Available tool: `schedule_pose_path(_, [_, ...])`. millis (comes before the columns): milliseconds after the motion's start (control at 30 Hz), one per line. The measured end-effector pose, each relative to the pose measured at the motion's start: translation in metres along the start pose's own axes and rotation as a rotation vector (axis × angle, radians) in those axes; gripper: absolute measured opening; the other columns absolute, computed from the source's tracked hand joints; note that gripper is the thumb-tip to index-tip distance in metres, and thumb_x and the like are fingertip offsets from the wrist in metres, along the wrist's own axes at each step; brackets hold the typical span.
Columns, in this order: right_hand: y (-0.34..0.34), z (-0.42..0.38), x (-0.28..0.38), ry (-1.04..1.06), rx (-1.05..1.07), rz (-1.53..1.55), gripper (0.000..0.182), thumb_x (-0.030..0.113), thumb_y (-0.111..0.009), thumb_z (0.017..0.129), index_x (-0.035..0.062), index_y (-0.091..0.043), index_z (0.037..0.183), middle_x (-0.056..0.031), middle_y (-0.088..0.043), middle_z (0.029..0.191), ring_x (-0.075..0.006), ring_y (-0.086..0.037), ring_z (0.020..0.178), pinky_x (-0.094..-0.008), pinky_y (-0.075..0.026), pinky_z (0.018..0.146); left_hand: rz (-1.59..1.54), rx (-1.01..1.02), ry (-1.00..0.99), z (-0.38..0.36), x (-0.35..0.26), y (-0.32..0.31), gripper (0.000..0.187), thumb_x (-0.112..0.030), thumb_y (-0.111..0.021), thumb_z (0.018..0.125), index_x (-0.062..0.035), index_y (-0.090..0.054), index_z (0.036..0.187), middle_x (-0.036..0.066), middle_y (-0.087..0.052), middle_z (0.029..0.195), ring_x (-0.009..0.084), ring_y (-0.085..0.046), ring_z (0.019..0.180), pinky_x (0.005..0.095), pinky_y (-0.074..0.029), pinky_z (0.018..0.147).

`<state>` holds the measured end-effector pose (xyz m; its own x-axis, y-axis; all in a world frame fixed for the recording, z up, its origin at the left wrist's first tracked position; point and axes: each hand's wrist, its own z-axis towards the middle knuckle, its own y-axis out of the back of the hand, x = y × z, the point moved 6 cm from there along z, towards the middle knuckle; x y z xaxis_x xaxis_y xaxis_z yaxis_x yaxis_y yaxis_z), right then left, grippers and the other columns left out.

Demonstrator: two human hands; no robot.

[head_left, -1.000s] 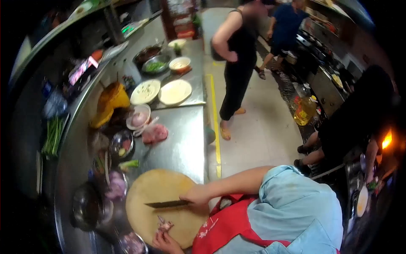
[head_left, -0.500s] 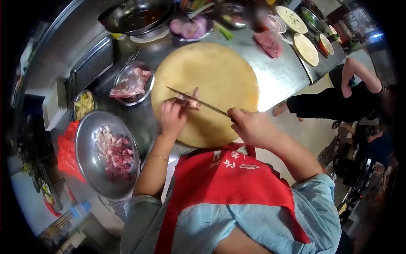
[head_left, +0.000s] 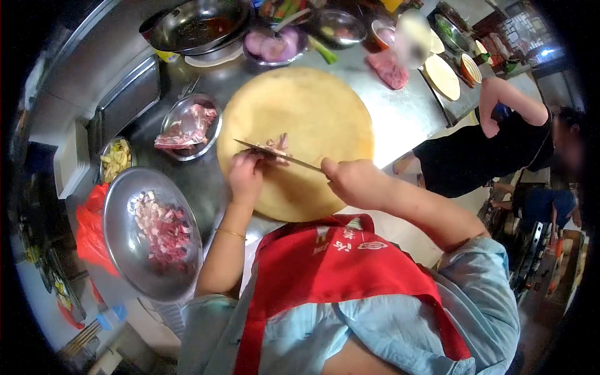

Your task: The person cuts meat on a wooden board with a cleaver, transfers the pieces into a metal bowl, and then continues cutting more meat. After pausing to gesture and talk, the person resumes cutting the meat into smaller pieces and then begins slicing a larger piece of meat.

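My right hand (head_left: pixel 353 181) is closed round the handle of a kitchen knife (head_left: pixel 287 160), whose blade points left over a round wooden chopping board (head_left: pixel 312 112). Small pieces of raw meat (head_left: pixel 279 145) lie on the board against the far side of the blade. On the near side, my left hand (head_left: pixel 247 175) has its fingers curled and pressed down by the blade, on meat that they mostly cover. Left of the board, a metal dish (head_left: pixel 215 128) bears a larger cut of raw meat (head_left: pixel 190 128). A big steel bowl (head_left: pixel 125 250) with diced meat (head_left: pixel 162 231) stands nearer to me.
Behind the board are a wok (head_left: pixel 200 28), a bowl of sliced onion (head_left: pixel 275 47) and a green stalk (head_left: pixel 325 53). A slab of raw meat (head_left: pixel 389 69) lies back right near plates (head_left: pixel 442 78). Another person (head_left: pixel 481 150) stands at the right.
The knife and both hands have shifted slightly left in view, along with the whole scene. More small meat pieces show beyond the blade. The person at the right appears a little more fully.
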<state>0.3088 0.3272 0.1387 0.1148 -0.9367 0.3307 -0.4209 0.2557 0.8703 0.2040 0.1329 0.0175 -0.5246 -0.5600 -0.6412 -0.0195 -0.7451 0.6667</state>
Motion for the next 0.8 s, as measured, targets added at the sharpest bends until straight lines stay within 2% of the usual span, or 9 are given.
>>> schedule_pose_path(167, [-0.003, 0.020, 0.001, 0.059, -0.063, -0.051, 0.019, 0.016, -0.053, 0.087, 0.0043, -0.045, 0.099, -0.0159, -0.062, 0.070, -0.0377, -0.063, 0.065, -0.0489, -0.048, 0.058, 0.062, -0.061, -0.055, 0.000, -0.009, 0.005, 0.021, 0.000, -0.058, 0.072, -0.0035, -0.065, 0.091, 0.015, -0.064, 0.101, 0.0352, -0.058, 0.098, 0.0421, -0.049, 0.087])
schedule_pose_path(267, [-0.008, 0.030, -0.001, 0.094, -0.087, -0.034, 0.020, 0.016, -0.056, 0.084, 0.0040, -0.044, 0.096, -0.0165, -0.060, 0.065, -0.0376, -0.061, 0.062, -0.0476, -0.048, 0.055, 0.062, -0.067, -0.039, 0.000, -0.005, 0.006, 0.024, 0.000, -0.059, 0.073, -0.0081, -0.066, 0.094, 0.010, -0.064, 0.102, 0.0318, -0.059, 0.097, 0.0406, -0.050, 0.084])
schedule_pose_path(533, [-0.005, 0.060, -0.002, 0.131, -0.091, -0.016, 0.022, 0.017, -0.058, 0.084, 0.0055, -0.043, 0.096, -0.0172, -0.059, 0.065, -0.0394, -0.060, 0.062, -0.0487, -0.047, 0.056, 0.024, -0.057, 0.029, 0.003, 0.000, 0.004, 0.017, -0.003, -0.061, 0.075, -0.0067, -0.065, 0.092, 0.013, -0.063, 0.096, 0.0340, -0.059, 0.094, 0.0419, -0.050, 0.082])
schedule_pose_path(600, [-0.006, 0.069, 0.002, 0.119, -0.074, -0.016, 0.024, 0.020, -0.058, 0.084, 0.0061, -0.045, 0.099, -0.0180, -0.061, 0.068, -0.0386, -0.062, 0.066, -0.0490, -0.048, 0.059, -0.015, -0.124, -0.033, 0.005, 0.001, 0.003, 0.016, -0.004, -0.062, 0.076, -0.0065, -0.065, 0.091, 0.013, -0.063, 0.095, 0.0341, -0.059, 0.093, 0.0421, -0.050, 0.082])
schedule_pose_path(667, [-0.012, 0.069, -0.004, 0.084, -0.105, -0.036, 0.025, 0.022, -0.059, 0.084, 0.0056, -0.049, 0.101, -0.0181, -0.062, 0.070, -0.0381, -0.063, 0.067, -0.0491, -0.049, 0.060, 0.015, -0.071, 0.038, -0.003, 0.013, -0.004, 0.013, -0.007, -0.062, 0.078, -0.0059, -0.066, 0.091, 0.013, -0.064, 0.098, 0.0337, -0.060, 0.095, 0.0418, -0.050, 0.083])
schedule_pose_path(700, [-0.027, 0.073, -0.009, 0.123, -0.072, 0.041, 0.025, 0.024, -0.059, 0.085, 0.0058, -0.054, 0.102, -0.0185, -0.063, 0.073, -0.0376, -0.064, 0.069, -0.0488, -0.049, 0.062, -0.001, -0.086, 0.049, -0.008, 0.023, -0.009, 0.015, -0.010, -0.062, 0.083, -0.0039, -0.067, 0.095, 0.015, -0.065, 0.102, 0.0344, -0.060, 0.098, 0.0415, -0.050, 0.086])
schedule_pose_path(733, [-0.032, 0.078, -0.011, 0.149, -0.064, 0.105, 0.026, 0.025, -0.059, 0.085, 0.0061, -0.058, 0.103, -0.0190, -0.064, 0.076, -0.0372, -0.064, 0.071, -0.0486, -0.050, 0.063, 0.005, -0.001, 0.145, -0.009, 0.021, -0.007, 0.023, -0.015, -0.060, 0.086, -0.0010, -0.067, 0.102, 0.018, -0.065, 0.107, 0.0355, -0.060, 0.101, 0.0419, -0.049, 0.089])
schedule_pose_path(767, [-0.026, 0.076, 0.000, 0.112, -0.035, 0.047, 0.025, 0.027, -0.057, 0.087, 0.0082, -0.064, 0.102, -0.0172, -0.067, 0.083, -0.0349, -0.065, 0.072, -0.0466, -0.051, 0.065, -0.084, 0.007, 0.219, -0.006, 0.012, 0.000, 0.028, -0.019, -0.059, 0.088, 0.0009, -0.067, 0.107, 0.021, -0.064, 0.110, 0.0378, -0.059, 0.103, 0.0429, -0.047, 0.092])
schedule_pose_path(800, [-0.049, 0.091, -0.006, 0.133, -0.094, 0.090, 0.027, 0.022, -0.055, 0.084, 0.0066, -0.062, 0.105, -0.0192, -0.068, 0.091, -0.0372, -0.066, 0.083, -0.0476, -0.052, 0.074, -0.011, 0.051, 0.207, -0.017, 0.034, -0.013, 0.031, -0.020, -0.058, 0.089, 0.0018, -0.066, 0.108, 0.022, -0.061, 0.117, 0.0382, -0.057, 0.108, 0.0429, -0.046, 0.095])
